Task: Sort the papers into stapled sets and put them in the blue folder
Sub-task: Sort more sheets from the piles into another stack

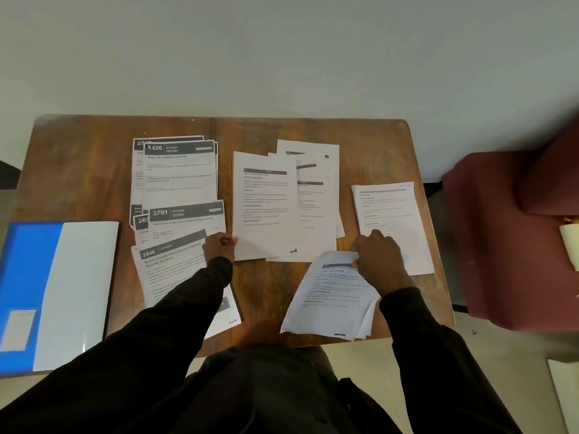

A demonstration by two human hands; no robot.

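Pinching what appears to be the lower-left corner of the centre stack, the person's left hand is curling its fingers there, though the wide-angle view is blurring the exact contact. The right hand, to the right of the centre stack, is gripping the top edge of a loose bundle that is lying below that stack and reaching toward the front edge of the table. The bundle's long axis is running from the grip back toward the person, slightly tilted. The blue folder is lying open far left of the centre stack, beyond the numbered kitchen sheets, so the left hand is sitting nearer to it. Another pile is lying right of the centre stack. Bare wood is showing between folder and kitchen sheets.
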